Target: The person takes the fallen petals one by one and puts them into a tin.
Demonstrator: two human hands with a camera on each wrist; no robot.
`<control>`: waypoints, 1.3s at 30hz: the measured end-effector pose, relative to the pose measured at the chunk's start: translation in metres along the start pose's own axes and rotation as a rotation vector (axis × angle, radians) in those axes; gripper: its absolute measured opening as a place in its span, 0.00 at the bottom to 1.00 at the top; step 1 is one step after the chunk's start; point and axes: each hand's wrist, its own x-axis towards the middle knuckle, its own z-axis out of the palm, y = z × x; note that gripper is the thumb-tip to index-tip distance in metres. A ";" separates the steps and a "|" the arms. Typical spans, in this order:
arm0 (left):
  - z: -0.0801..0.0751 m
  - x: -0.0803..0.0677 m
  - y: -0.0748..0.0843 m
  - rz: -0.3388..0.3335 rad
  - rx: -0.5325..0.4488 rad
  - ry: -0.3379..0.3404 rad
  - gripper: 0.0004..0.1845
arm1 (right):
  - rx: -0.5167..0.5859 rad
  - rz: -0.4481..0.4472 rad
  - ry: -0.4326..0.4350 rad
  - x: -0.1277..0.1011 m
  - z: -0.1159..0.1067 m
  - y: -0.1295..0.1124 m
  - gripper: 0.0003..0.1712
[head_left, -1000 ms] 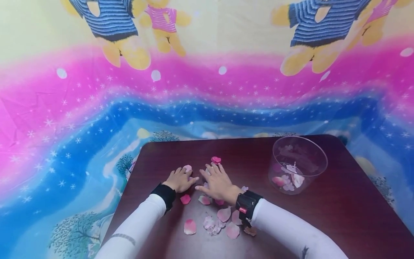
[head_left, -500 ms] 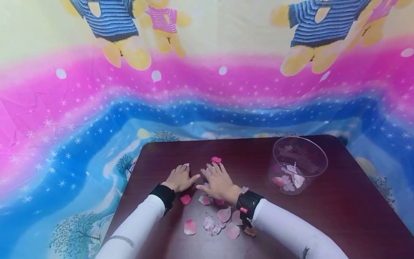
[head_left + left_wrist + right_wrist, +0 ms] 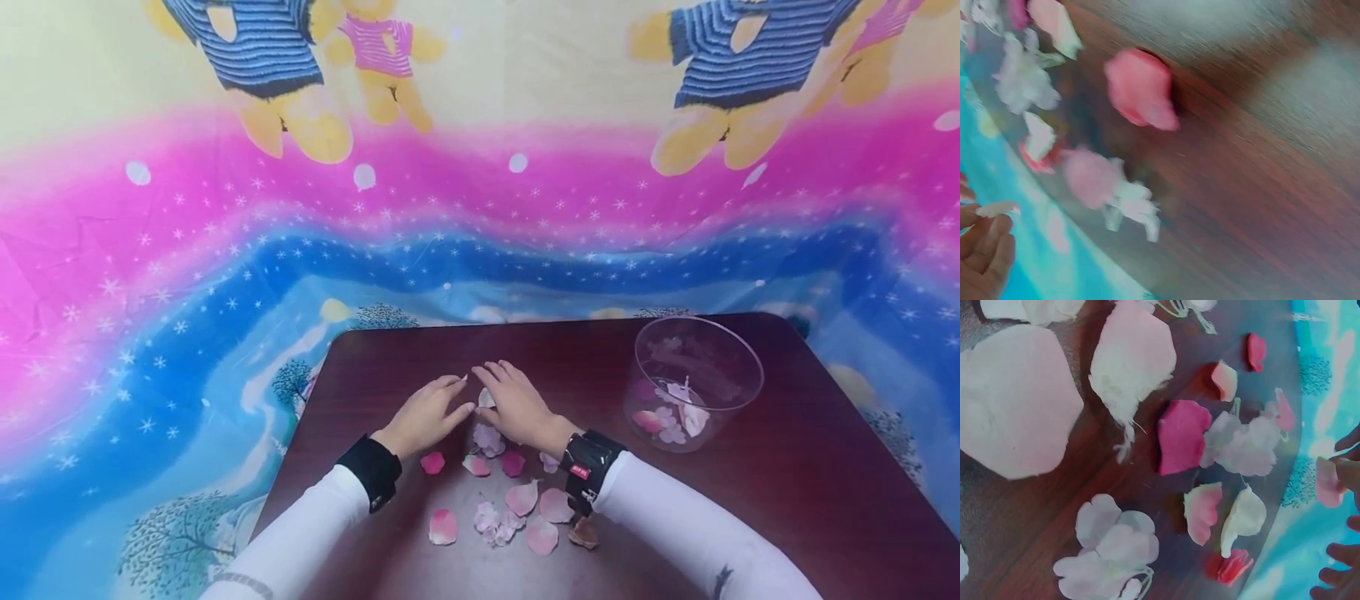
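Note:
In the head view my left hand (image 3: 423,417) hovers over the far middle of the table, thumb and fingers drawn together. It pinches a small pale pink flower petal (image 3: 997,209), best seen in the left wrist view. My right hand (image 3: 521,408) faces it close by, fingers bent gently inward and nothing visibly gripped. Between and below the hands lie a white petal (image 3: 487,398), a pale blossom (image 3: 487,439) and a magenta petal (image 3: 513,462). A red petal (image 3: 432,462) lies below the left hand. The right wrist view shows the pinched petal beside fingers at its right edge.
A clear round tub (image 3: 697,429) with several petals and blossoms inside stands at the right. Nearer on the dark wooden table (image 3: 810,467) lie several pink petals (image 3: 542,535), a blossom cluster (image 3: 497,523) and a brown petal (image 3: 583,532). A printed cloth (image 3: 480,192) hangs behind.
My left hand has lifted and moved right with the petal toward the right hand. The right hand has shifted slightly right and turned inward, uncovering petals beneath it.

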 end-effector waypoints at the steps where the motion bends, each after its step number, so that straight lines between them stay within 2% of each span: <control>1: -0.002 -0.001 0.004 0.024 -0.013 0.016 0.30 | 0.021 -0.015 0.024 0.001 -0.002 0.000 0.39; 5: -0.005 -0.005 0.017 0.121 -0.081 0.096 0.24 | 0.118 -0.061 0.115 0.000 -0.007 0.000 0.34; 8: -0.004 -0.008 0.023 0.180 -0.095 0.154 0.19 | 0.171 -0.065 0.156 -0.004 -0.010 -0.003 0.29; 14: -0.003 -0.011 0.030 0.248 -0.088 0.236 0.15 | 0.217 -0.057 0.194 -0.014 -0.014 -0.007 0.19; 18: -0.002 -0.013 0.032 0.284 -0.089 0.261 0.14 | 0.258 -0.048 0.212 -0.020 -0.017 -0.012 0.13; 22: -0.001 -0.015 0.033 0.278 -0.111 0.268 0.15 | 0.288 -0.028 0.214 -0.024 -0.018 -0.015 0.07; 27: 0.001 -0.017 0.036 0.237 -0.140 0.276 0.14 | 0.318 -0.022 0.213 -0.026 -0.018 -0.016 0.02; 34: 0.002 -0.017 0.037 0.205 -0.156 0.279 0.12 | 0.305 -0.048 0.245 -0.025 -0.017 -0.016 0.07; 39: 0.002 -0.016 0.037 0.228 -0.135 0.300 0.12 | 0.288 -0.067 0.259 -0.026 -0.016 -0.015 0.07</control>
